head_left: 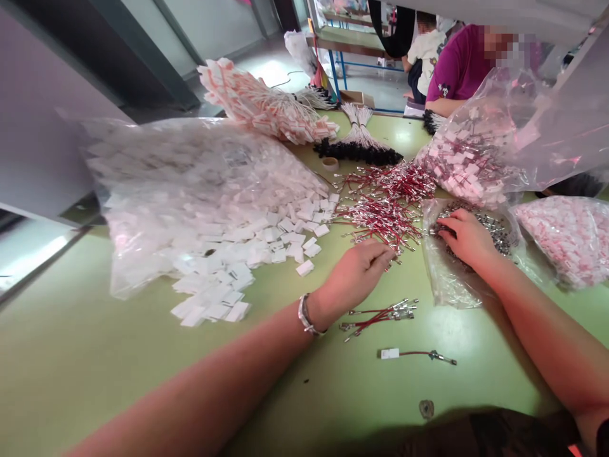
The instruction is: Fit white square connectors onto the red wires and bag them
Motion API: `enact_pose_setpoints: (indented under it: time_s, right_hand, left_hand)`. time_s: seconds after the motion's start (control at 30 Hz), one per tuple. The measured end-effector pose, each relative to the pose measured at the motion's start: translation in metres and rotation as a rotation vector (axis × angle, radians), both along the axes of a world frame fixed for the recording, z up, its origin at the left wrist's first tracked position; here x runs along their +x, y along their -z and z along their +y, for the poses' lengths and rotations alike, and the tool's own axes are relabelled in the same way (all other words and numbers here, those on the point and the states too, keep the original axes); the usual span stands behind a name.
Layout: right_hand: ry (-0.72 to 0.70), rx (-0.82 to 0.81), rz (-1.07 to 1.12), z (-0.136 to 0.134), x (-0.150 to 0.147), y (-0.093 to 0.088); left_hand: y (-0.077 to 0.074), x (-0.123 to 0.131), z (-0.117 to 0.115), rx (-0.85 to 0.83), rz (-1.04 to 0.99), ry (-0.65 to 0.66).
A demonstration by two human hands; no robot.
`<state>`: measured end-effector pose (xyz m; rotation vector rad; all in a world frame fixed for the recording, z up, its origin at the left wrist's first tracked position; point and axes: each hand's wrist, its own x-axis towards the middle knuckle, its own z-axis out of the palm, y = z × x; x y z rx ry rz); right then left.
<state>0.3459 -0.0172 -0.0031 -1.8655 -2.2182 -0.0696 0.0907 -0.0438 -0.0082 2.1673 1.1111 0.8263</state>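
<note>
My left hand (359, 274) is closed in a pinch at the near edge of a pile of red wires with metal ends (385, 216); what lies between its fingertips is too small to make out. Over an open clear bag of small metal parts (499, 231), my right hand (464, 235) has its fingers apart, and its fingertips reach the parts. A small bunch of red wires (380, 317) lies on the green table (295, 406) below my left hand. Nearer to me is a single red wire (416, 353) with a white block (390, 353) on its left end.
White blocks (214, 295) spill from a big clear bag (190, 184) on the left. Bundled white wires (359, 136) and a tape roll (330, 164) are behind. Bags of pink-white pieces (566, 238) stand right. A person in purple (454, 63) sits across the table.
</note>
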Motion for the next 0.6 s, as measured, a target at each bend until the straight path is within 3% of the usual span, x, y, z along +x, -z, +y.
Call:
enact_pose_setpoints:
  time_s: [0.13,0.27,0.33,0.43,0.53,0.6]
  right_hand:
    - [-0.086,-0.001,-0.21,0.001,0.003,0.004]
    - [-0.131,-0.047,-0.268,-0.004,0.006,-0.005]
    - [-0.116,-0.033,-0.184,-0.008,0.005,-0.011]
    - [-0.09,-0.03,0.107,-0.019,-0.008,-0.018]
    - [-0.173,-0.159,0.404,-0.036,-0.034,-0.02]
    - [-0.237,-0.199,0.483,-0.047,-0.05,-0.017]
  left_hand:
    - [0.001,0.0,0.001,-0.075,-0.056,-0.005]
    - [-0.002,-0.002,-0.002,-0.196,-0.08,-0.022]
    - [-0.002,-0.003,-0.003,-0.29,-0.113,-0.043]
    - [-0.002,-0.001,-0.003,-0.414,-0.167,-0.058]
    - [0.0,0.002,-0.005,-0.459,-0.197,-0.032]
    - [-0.001,0.003,-0.007,-0.448,-0.206,-0.017]
